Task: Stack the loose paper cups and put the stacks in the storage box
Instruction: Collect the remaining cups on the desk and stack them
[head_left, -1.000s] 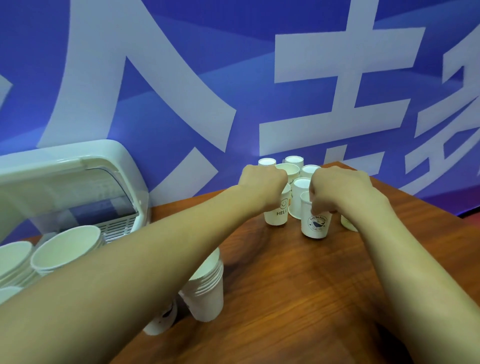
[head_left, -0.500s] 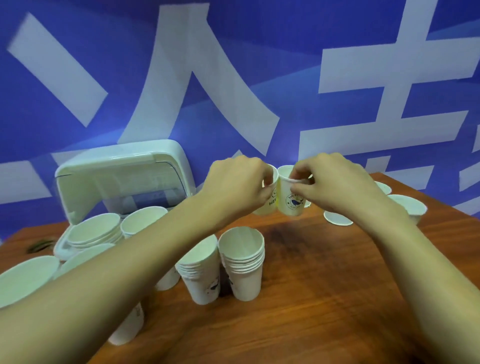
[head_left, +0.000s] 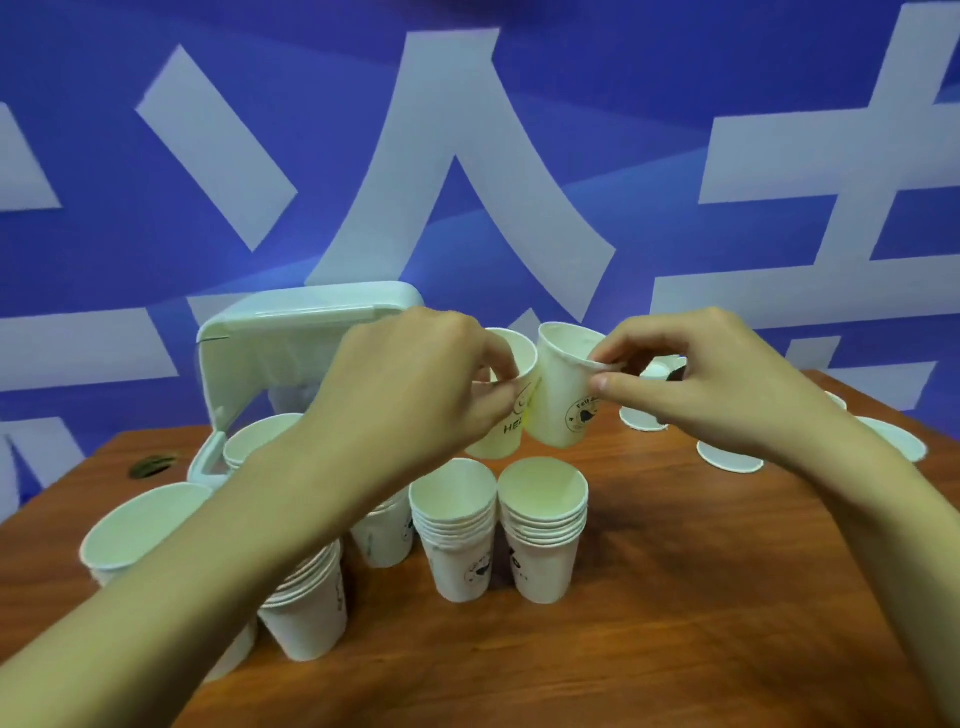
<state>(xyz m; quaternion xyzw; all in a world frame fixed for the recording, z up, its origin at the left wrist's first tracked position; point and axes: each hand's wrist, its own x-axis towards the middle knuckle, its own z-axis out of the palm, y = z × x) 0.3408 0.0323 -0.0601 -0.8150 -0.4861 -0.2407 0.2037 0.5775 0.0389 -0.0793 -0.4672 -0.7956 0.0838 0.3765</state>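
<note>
event or office setting, blue printed backdrop (head_left: 311, 78) with big white characters, wooden table (head_left: 675, 597)

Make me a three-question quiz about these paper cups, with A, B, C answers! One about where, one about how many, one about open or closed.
1. Where does the rightmost cup stack stand?
A on a chair; B on the wooden table; C on the floor.

2. How many cups are held up in the air?
A two; B one; C five.

3. The storage box is:
A shut; B upside down; C open.

Answers:
1 B: its base sits on the brown tabletop.
2 A: the left hand holds the HEL cup, and the right hand pinches the round-logo cup by its rim.
3 C: its lid stands tipped up.
</note>
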